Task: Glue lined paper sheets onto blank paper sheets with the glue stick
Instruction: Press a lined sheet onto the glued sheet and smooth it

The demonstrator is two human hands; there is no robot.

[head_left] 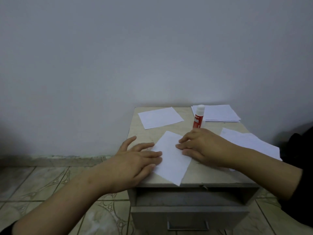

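A: Head view, taken from the left: what is seen of the room?

B: A plain pale wall [118, 48] is seen behind everything. At lower left a tiled floor [42, 187] with a curling pattern is shown, met by a worn strip at the wall's foot.

A: And the surface?

B: A small cabinet [191, 197] is set against the wall. Its top is pale and marbled, an open slot is seen under the top, and below that a drawer with a metal handle [188, 225].

A: What is laid on it?

B: At the far left of the top a single white sheet [160, 119] is laid flat. Nearer the front edge, a centre sheet [171, 158] is turned at an angle, one corner reaching just past the front edge. The left hand [135, 158] is laid on its left edge with fingers spread and straight. The right hand [201, 148] is pressed on its right side, fingers straight and close together. Nothing is gripped by either.

A: The glue stick?

B: The glue stick [198, 117] is stood upright just behind the right hand, its white cap on. A red label is carried on it; "GLUE STICK" can be read in white, and the brand above cannot be made out.

A: Farther right?

B: A paper stack [220, 113] is kept at the far right corner, partly behind the stick. A further right sheet [250, 143] is laid beyond the right forearm; whether it is lined cannot be told. A dark sleeve [298, 175] is seen at the right edge.
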